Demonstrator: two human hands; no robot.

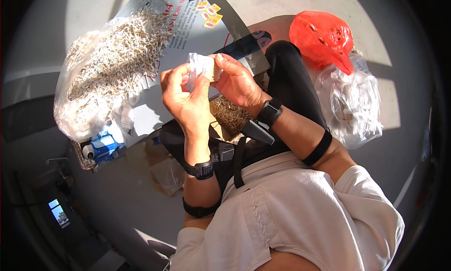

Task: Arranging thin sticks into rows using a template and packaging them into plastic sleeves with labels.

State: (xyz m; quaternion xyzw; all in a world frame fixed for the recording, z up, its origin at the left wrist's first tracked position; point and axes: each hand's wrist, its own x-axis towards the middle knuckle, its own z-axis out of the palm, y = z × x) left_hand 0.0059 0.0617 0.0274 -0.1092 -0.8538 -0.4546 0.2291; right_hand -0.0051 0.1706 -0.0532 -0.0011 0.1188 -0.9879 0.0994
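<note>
Both my hands are raised over the table's near edge, close together. Between the thumb and fingers of my left hand [187, 99] is a small clear plastic bag [193, 64]. My right hand [239, 83] pinches a small bundle of short, thin, pale sticks [215, 73] against the bag's side. I cannot make out whether the sticks are inside the bag or at its mouth. Below the hands, an open cardboard box [217, 127] at my lap contains loose brownish sticks [230, 112].
A large clear bag [63, 90] spills a heap of short sticks [117, 55] over the printed grey tabletop [157, 116]. Several yellow packets [211, 17] lie at its far end. A blue-and-white bottle [101, 146] rests at the left edge. Right: a red plastic bag [324, 38] and a clear bag [352, 102].
</note>
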